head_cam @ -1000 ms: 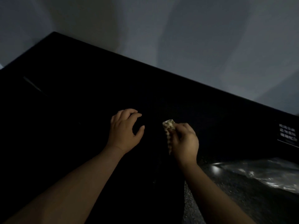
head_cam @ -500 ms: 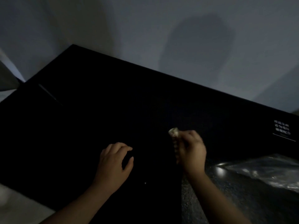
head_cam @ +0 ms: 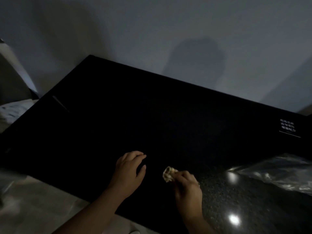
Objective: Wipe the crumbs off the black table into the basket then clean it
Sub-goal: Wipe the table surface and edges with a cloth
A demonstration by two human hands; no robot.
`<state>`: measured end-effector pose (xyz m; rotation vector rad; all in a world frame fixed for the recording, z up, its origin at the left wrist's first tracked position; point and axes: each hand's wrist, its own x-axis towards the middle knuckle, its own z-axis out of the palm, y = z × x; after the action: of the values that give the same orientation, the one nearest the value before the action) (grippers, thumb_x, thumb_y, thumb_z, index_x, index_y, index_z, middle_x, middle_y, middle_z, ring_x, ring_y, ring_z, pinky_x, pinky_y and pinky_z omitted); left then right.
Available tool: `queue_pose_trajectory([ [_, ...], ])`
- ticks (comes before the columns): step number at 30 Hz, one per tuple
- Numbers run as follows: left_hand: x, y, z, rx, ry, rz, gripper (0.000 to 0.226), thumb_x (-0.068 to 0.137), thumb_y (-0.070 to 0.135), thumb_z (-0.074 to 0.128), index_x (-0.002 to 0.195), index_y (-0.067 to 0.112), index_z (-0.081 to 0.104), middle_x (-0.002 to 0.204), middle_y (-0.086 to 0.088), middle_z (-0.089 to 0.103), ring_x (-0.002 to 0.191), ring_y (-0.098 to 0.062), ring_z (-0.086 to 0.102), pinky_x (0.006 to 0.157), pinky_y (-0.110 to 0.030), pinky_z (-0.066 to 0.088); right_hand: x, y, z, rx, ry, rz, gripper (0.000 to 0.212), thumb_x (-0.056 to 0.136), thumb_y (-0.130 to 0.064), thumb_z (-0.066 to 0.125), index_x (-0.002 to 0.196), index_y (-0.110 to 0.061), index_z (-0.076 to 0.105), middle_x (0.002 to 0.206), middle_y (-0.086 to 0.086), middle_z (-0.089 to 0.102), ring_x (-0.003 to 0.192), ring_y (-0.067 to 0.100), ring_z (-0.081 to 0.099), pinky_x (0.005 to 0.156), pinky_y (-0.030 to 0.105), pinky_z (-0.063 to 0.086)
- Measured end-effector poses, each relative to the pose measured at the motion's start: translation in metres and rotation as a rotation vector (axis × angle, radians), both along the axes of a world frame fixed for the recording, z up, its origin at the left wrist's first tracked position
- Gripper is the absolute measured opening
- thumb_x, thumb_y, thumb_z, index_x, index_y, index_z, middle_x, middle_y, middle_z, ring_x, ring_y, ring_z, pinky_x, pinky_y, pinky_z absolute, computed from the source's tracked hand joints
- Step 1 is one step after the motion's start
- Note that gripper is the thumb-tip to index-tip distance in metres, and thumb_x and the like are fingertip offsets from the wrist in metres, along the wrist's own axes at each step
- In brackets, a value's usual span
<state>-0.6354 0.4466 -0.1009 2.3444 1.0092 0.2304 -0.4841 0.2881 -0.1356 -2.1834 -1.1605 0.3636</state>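
At the far left, past the edge of the black surface (head_cam: 152, 119), lies something pale and blurred that I cannot make out; no basket shows anywhere I can see. The surface itself runs wide across the middle, so dark that I cannot pick out a single crumb on it.

My left hand (head_cam: 130, 171) rests near the near edge, fingers curled and loosely cupped, holding nothing, ready to rake or shield.

Just right of it my right hand (head_cam: 187, 186) is pinched around a small pale wad (head_cam: 169, 173), a scrunched cloth or sponge by the look of it, sticking out past my fingertips, which grip its near end. I judge it light, soft and easily squashed, so I would flatten it under my fingers to sweep. Crumbs are light and scatter, so short, gentle strokes toward one edge.

Further right is speckled, shiny stone (head_cam: 236, 200), and on it a crinkled clear plastic bag (head_cam: 278, 173).
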Motion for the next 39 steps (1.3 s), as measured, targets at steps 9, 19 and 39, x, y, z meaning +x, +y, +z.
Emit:
queue_pose_trajectory([
  [9, -0.056, -0.026, -0.01, 0.062, -0.006, 0.012, 0.047, 0.087, 0.039, 0.035, 0.114, 0.014, 0.064, 0.11, 0.002, 0.057, 0.102, -0.018, 0.055, 0.087, -0.036, 0.05, 0.002, 0.006, 0.023, 0.05, 0.1, -0.173, 0.014, 0.09, -0.018, 0.063, 0.099, -0.023, 0.074, 0.089, -0.013, 0.058, 0.076, 0.004, 0.059, 0.068, 0.032, 0.053],
  [19, -0.11, -0.051, -0.018, 0.066, -0.019, 0.001, 0.042, 0.089, 0.033, 0.037, 0.113, 0.012, 0.064, 0.109, 0.0, 0.058, 0.103, -0.015, 0.048, 0.086, -0.032, 0.047, -0.098, -0.034, 0.007, 0.046, 0.158, 0.051, 0.017, 0.082, -0.018, 0.064, 0.095, -0.025, 0.073, 0.088, -0.014, 0.058, 0.078, 0.005, 0.059, 0.064, 0.02, 0.049],
  [39, -0.09, -0.034, -0.005, -0.043, -0.045, 0.134, 0.049, 0.089, 0.039, 0.033, 0.113, 0.009, 0.064, 0.106, -0.007, 0.059, 0.099, -0.027, 0.056, 0.082, -0.039, 0.05, 0.013, 0.042, 0.074, 0.103, 0.161, -0.188, 0.018, 0.09, -0.012, 0.064, 0.105, -0.015, 0.073, 0.089, -0.014, 0.059, 0.078, -0.008, 0.058, 0.069, 0.002, 0.042],
])
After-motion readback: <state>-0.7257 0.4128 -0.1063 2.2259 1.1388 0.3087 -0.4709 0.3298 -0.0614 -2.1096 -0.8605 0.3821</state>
